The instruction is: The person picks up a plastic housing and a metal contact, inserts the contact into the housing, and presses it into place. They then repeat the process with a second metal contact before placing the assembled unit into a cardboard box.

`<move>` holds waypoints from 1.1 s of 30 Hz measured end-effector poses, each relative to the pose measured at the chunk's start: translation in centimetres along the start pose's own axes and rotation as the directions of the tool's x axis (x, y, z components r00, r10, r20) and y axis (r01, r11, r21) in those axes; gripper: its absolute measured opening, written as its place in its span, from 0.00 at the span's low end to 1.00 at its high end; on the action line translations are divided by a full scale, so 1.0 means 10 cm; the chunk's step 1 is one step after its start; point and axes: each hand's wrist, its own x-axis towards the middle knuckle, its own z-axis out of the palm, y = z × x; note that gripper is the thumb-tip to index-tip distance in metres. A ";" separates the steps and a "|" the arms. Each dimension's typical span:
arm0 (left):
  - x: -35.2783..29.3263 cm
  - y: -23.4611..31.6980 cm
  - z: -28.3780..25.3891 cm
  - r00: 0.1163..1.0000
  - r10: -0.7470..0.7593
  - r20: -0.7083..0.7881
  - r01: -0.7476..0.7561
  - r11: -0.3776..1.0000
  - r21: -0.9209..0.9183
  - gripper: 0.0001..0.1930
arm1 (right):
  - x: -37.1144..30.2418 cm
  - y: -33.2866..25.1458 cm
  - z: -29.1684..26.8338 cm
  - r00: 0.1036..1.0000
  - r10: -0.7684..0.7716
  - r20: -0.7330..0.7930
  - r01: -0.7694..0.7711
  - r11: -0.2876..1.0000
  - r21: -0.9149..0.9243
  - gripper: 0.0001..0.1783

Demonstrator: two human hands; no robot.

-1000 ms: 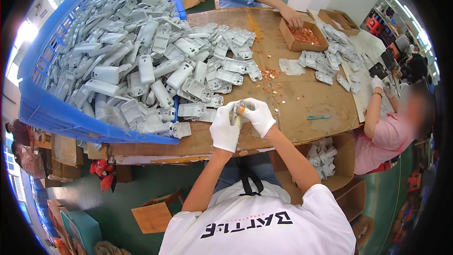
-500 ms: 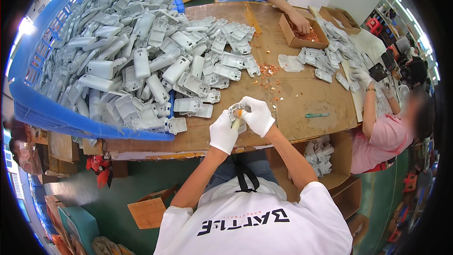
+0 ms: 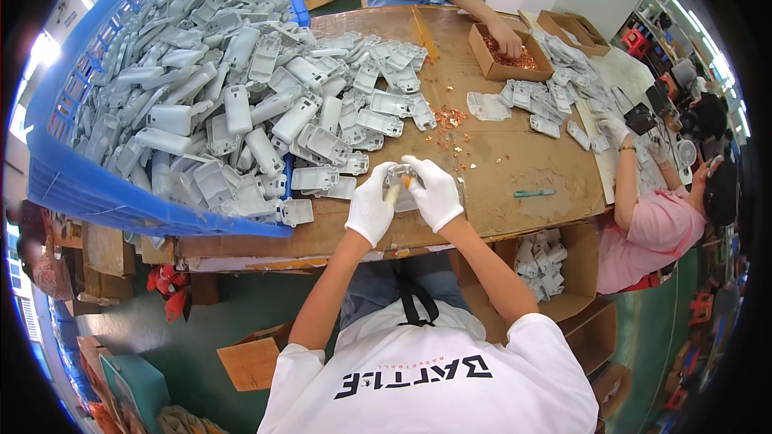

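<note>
My left hand (image 3: 371, 213) and my right hand (image 3: 436, 199), both in white gloves, meet over the near edge of the table. Between them they grip a small grey plastic casing (image 3: 400, 170), mostly hidden by the fingers. A pale yellowish covering shows on the left thumb and an orange one at the right fingertips; I cannot tell exactly what these are. Just beyond and left of my hands lie loose grey plastic casings (image 3: 315, 178), spilling from a big heap of the same parts (image 3: 233, 104). Small copper-coloured pieces (image 3: 449, 118) are scattered on the table ahead.
A blue plastic basket (image 3: 161, 213) holds the heap at left. At the far side a co-worker's hand reaches into a cardboard box (image 3: 492, 71) of copper pieces. A green pen-like tool (image 3: 535, 193) lies at right. Below the table edge is a carton of casings (image 3: 583, 261); another person sits at right.
Both hands have shifted slightly left with the casing, and the right fingers have changed their hold a little. The seated person at right has raised a hand toward the head.
</note>
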 end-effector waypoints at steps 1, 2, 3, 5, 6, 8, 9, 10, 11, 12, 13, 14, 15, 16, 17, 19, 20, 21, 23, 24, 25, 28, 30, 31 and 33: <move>0.01 0.03 0.02 0.999 -0.012 -0.043 0.012 1.000 0.004 0.18 | -0.01 0.00 0.01 1.000 0.001 0.000 -0.001 1.000 -0.002 0.20; 0.01 0.06 0.05 0.999 -0.013 -0.044 0.013 1.000 0.002 0.18 | -0.02 0.00 0.02 0.997 -0.006 -0.072 0.011 0.998 0.067 0.22; 0.01 0.08 0.08 0.994 -0.070 -0.084 0.067 0.997 -0.027 0.18 | -0.04 0.00 0.03 0.989 -0.009 -0.145 0.028 0.990 0.135 0.23; 0.01 0.10 0.10 0.983 -0.130 -0.128 0.124 0.991 -0.055 0.17 | -0.08 0.00 0.05 0.989 0.013 -0.147 0.012 0.985 0.170 0.24; 0.01 0.10 0.11 0.977 -0.126 -0.169 0.112 0.990 -0.090 0.17 | -0.11 0.00 0.05 0.988 0.037 -0.151 -0.006 0.979 0.204 0.25; 0.01 0.15 0.09 0.969 -0.124 -0.212 0.099 0.987 -0.126 0.17 | -0.17 0.03 0.04 0.991 -0.017 -0.133 0.031 0.994 0.105 0.24; 0.01 0.17 0.07 0.978 -0.101 -0.182 0.078 0.988 -0.130 0.17 | -0.18 0.04 0.02 0.991 -0.067 -0.113 0.068 0.998 0.005 0.24; -0.01 0.19 0.05 0.985 -0.082 -0.153 0.061 0.989 -0.133 0.16 | -0.19 0.03 0.01 0.992 -0.069 -0.108 0.070 0.998 0.007 0.24; -0.02 0.18 0.03 0.984 -0.085 -0.156 0.065 0.989 -0.132 0.16 | -0.20 0.01 -0.01 0.989 -0.086 -0.123 0.087 0.996 0.003 0.23; -0.01 0.17 0.01 0.987 -0.065 -0.149 0.049 0.993 -0.106 0.15 | -0.22 -0.01 -0.02 0.985 -0.103 -0.139 0.104 0.995 -0.001 0.22; 0.01 0.17 -0.01 0.990 -0.040 -0.138 0.029 0.996 -0.081 0.15 | -0.23 -0.02 -0.03 0.985 -0.102 -0.140 0.103 0.995 -0.002 0.22; 0.02 0.17 -0.01 0.990 -0.040 -0.136 0.029 0.996 -0.081 0.15 | -0.24 -0.04 -0.02 0.980 -0.116 -0.161 0.117 0.993 -0.005 0.21; 0.03 0.17 0.00 0.989 -0.017 -0.147 0.006 0.997 -0.071 0.14 | -0.26 -0.05 -0.02 0.975 -0.130 -0.181 0.131 0.991 -0.009 0.20; 0.04 0.19 0.01 0.987 0.007 -0.158 -0.017 0.998 -0.061 0.13 | -0.26 -0.07 -0.03 0.975 -0.129 -0.182 0.130 0.992 -0.009 0.20; 0.04 0.21 0.01 0.988 0.007 -0.157 -0.017 0.998 -0.062 0.13 | -0.27 -0.09 -0.04 0.973 -0.135 -0.187 0.132 0.991 -0.028 0.20; 0.03 0.27 0.01 0.982 0.032 -0.185 -0.047 0.996 -0.074 0.12 | -0.27 -0.11 -0.06 0.972 -0.140 -0.190 0.134 0.990 -0.046 0.19; 0.03 0.29 0.01 0.982 0.031 -0.185 -0.045 0.996 -0.074 0.12 | -0.27 -0.11 -0.06 0.967 -0.153 -0.203 0.147 0.988 -0.044 0.19; 0.04 0.30 0.01 0.968 0.098 -0.233 -0.113 0.992 -0.051 0.12 | -0.28 -0.11 -0.06 0.962 -0.166 -0.215 0.161 0.986 -0.042 0.19; 0.05 0.29 0.01 0.946 0.166 -0.279 -0.181 0.983 -0.028 0.11 | -0.29 -0.13 -0.05 0.963 -0.152 -0.224 0.149 0.988 -0.029 0.19; 0.06 0.24 0.01 0.965 0.162 -0.208 -0.174 0.984 -0.040 0.12 | -0.30 -0.13 -0.05 0.963 -0.138 -0.233 0.138 0.990 -0.015 0.19; 0.07 0.22 0.00 0.978 0.158 -0.138 -0.166 0.985 -0.051 0.12 | -0.31 -0.13 -0.04 0.963 -0.139 -0.230 0.140 0.990 -0.016 0.19; 0.07 0.20 0.01 0.972 0.186 -0.141 -0.188 0.982 -0.001 0.13 | -0.33 -0.10 -0.02 0.970 -0.115 -0.214 0.110 0.993 -0.038 0.21; 0.08 0.22 0.00 0.976 0.166 -0.141 -0.169 0.985 -0.013 0.12 | -0.34 -0.10 -0.01 0.964 -0.141 -0.227 0.126 0.989 -0.078 0.20; 0.07 0.23 -0.01 0.979 0.149 -0.137 -0.153 0.988 -0.024 0.11 | -0.34 -0.10 -0.02 0.964 -0.138 -0.226 0.123 0.989 -0.078 0.20; 0.07 0.21 0.01 0.980 0.130 -0.150 -0.141 0.988 -0.060 0.10 | -0.33 -0.08 -0.04 0.961 -0.179 -0.210 0.155 0.980 -0.129 0.20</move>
